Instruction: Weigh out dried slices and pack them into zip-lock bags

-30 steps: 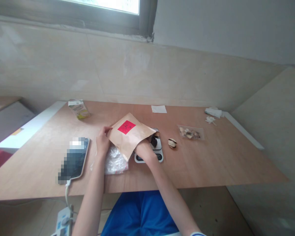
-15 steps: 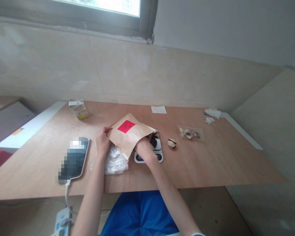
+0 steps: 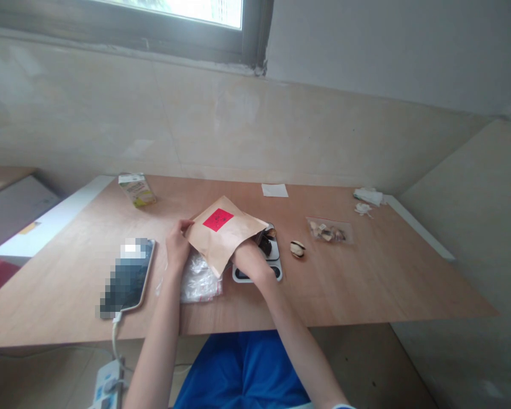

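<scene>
A brown paper bag (image 3: 208,241) with a red label lies tilted over the table, its mouth facing right. My left hand (image 3: 179,244) grips the bag's left edge, fingers closed on it. My right hand (image 3: 249,258) reaches into the bag's mouth, and its fingers are hidden there. Beneath and to the right is a white kitchen scale (image 3: 275,264), partly covered by the bag and my right hand. Dark dried pieces (image 3: 264,245) show on the scale near the bag's opening. Clear plastic bags (image 3: 201,284) lie under the paper bag.
A sliced, dried-looking piece (image 3: 297,249) sits right of the scale. Behind it lies a clear bag of dried pieces (image 3: 330,231). A charging phone (image 3: 130,278) is at the left, a drink carton (image 3: 137,190) behind it. White paper (image 3: 275,190) and crumpled tissue (image 3: 368,196) lie farther back.
Almost nothing differs. The paper bag and both hands stay in place, with my right hand still inside the bag's mouth.
</scene>
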`<state>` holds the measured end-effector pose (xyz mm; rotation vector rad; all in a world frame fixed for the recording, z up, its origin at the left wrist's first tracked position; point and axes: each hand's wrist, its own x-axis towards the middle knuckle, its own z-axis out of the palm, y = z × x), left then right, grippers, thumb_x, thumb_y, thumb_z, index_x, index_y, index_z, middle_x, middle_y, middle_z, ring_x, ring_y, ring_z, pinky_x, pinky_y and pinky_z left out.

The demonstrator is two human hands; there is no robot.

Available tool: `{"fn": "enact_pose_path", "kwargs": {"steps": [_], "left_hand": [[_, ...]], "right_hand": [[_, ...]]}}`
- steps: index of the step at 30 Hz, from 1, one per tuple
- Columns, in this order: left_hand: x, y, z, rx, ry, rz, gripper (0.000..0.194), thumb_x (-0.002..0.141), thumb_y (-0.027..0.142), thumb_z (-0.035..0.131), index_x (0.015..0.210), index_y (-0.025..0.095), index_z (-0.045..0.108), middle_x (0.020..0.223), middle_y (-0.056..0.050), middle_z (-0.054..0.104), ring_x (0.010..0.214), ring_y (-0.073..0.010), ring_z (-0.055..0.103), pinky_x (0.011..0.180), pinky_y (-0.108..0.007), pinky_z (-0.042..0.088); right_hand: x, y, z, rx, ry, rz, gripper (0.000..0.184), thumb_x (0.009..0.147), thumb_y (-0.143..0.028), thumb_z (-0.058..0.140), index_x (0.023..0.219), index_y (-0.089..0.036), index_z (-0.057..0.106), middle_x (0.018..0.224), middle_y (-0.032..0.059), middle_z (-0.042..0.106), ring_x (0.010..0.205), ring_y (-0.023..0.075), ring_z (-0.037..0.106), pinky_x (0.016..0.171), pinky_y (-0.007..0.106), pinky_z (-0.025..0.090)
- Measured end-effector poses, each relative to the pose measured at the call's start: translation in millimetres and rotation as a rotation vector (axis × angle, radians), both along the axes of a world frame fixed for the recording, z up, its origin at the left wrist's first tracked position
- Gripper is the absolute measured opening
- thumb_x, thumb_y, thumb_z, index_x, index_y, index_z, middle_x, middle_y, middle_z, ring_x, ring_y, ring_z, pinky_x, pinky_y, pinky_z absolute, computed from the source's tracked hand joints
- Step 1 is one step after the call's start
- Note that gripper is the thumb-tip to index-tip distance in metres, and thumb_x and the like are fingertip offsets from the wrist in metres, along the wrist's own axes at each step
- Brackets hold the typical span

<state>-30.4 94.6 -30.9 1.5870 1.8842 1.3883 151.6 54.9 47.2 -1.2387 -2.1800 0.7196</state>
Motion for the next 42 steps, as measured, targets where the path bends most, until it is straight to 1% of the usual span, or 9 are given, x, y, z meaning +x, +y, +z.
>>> {"fn": "enact_pose_path", "kwargs": {"steps": [9, 14, 19, 23, 30, 33, 36, 39, 42], "left_hand": [[2, -2, 4.6, -0.027, -0.034, -0.003, 0.023, 0.068, 0.027, 0.053, 0.086, 0.017, 0.061, 0.083, -0.005, 0.068, 0.081, -0.0194, 0.061, 0.076, -0.031, 0.045], [3, -3, 7.4, -0.026, -0.045, -0.005, 0.023, 0.067, 0.028, 0.053, 0.086, 0.017, 0.061, 0.083, -0.005, 0.068, 0.081, -0.0193, 0.061, 0.076, -0.031, 0.046], [3, -3, 7.6, -0.028, -0.047, -0.006, 0.023, 0.067, 0.028, 0.053, 0.086, 0.017, 0.061, 0.083, -0.006, 0.068, 0.081, -0.0196, 0.061, 0.077, -0.031, 0.046], [3, -3, 8.2, -0.03, -0.043, -0.005, 0.023, 0.067, 0.028, 0.052, 0.085, 0.017, 0.06, 0.084, -0.006, 0.068, 0.082, -0.0197, 0.061, 0.078, -0.032, 0.046], [3, -4, 6.2, -0.032, -0.06, -0.001, 0.024, 0.068, 0.029, 0.052, 0.087, 0.017, 0.061, 0.084, -0.006, 0.068, 0.082, -0.0193, 0.061, 0.077, -0.031, 0.046], [2, -3, 3.7, -0.016, -0.059, -0.005, 0.024, 0.068, 0.029, 0.051, 0.086, 0.017, 0.061, 0.084, -0.006, 0.068, 0.082, -0.019, 0.061, 0.077, -0.03, 0.046], [1, -2, 1.1, -0.01, -0.055, -0.007, 0.024, 0.068, 0.028, 0.052, 0.087, 0.016, 0.061, 0.085, -0.006, 0.068, 0.081, -0.0189, 0.061, 0.077, -0.03, 0.046], [0, -1, -1.9, -0.013, -0.05, -0.009, 0.025, 0.069, 0.029, 0.053, 0.089, 0.016, 0.062, 0.086, -0.006, 0.068, 0.081, -0.019, 0.062, 0.076, -0.03, 0.046], [-1, -1, -4.7, -0.026, -0.034, -0.001, 0.027, 0.069, 0.029, 0.053, 0.092, 0.017, 0.062, 0.088, -0.006, 0.069, 0.084, -0.0199, 0.062, 0.077, -0.03, 0.046]], "right_hand": [[15, -13, 4.4, -0.037, 0.081, 0.11, 0.058, 0.078, -0.015, 0.059, 0.133, -0.024, 0.043, 0.133, 0.006, 0.051, 0.132, 0.0243, 0.036, 0.111, 0.038, 0.029], [9, -15, 0.8, -0.055, 0.077, 0.027, 0.059, 0.077, -0.012, 0.059, 0.133, -0.021, 0.044, 0.137, 0.0083, 0.047, 0.133, 0.0253, 0.034, 0.111, 0.038, 0.028], [1, -16, -3.3, -0.014, 0.089, -0.104, 0.053, 0.075, -0.009, 0.06, 0.125, -0.022, 0.052, 0.132, 0.0082, 0.052, 0.128, 0.0271, 0.042, 0.109, 0.038, 0.032], [0, -18, -4.7, 0.028, 0.119, -0.118, 0.051, 0.073, -0.008, 0.059, 0.123, -0.019, 0.054, 0.132, 0.0091, 0.053, 0.128, 0.0264, 0.042, 0.11, 0.037, 0.031], [1, -21, -1.6, -0.11, 0.195, -0.157, 0.039, 0.074, -0.011, 0.057, 0.113, -0.014, 0.06, 0.12, 0.0142, 0.062, 0.114, 0.0294, 0.056, 0.095, 0.038, 0.046], [0, -24, 0.4, -0.165, 0.252, -0.249, 0.037, 0.071, -0.014, 0.062, 0.108, -0.013, 0.06, 0.112, 0.016, 0.066, 0.107, 0.0304, 0.061, 0.089, 0.038, 0.049], [1, -28, 2.2, -0.18, 0.406, -0.343, 0.047, 0.066, -0.015, 0.066, 0.111, -0.015, 0.054, 0.105, 0.013, 0.068, 0.095, 0.0259, 0.066, 0.081, 0.035, 0.053], [5, -32, 3.5, -0.181, 0.524, -0.333, 0.032, 0.068, -0.015, 0.062, 0.099, -0.019, 0.055, 0.094, 0.0059, 0.068, 0.077, 0.018, 0.067, 0.071, 0.03, 0.055], [12, -36, 5.4, -0.154, 0.649, -0.295, 0.026, 0.071, -0.018, 0.061, 0.095, -0.021, 0.054, 0.095, 0.0034, 0.065, 0.081, 0.015, 0.065, 0.071, 0.026, 0.055]]}}
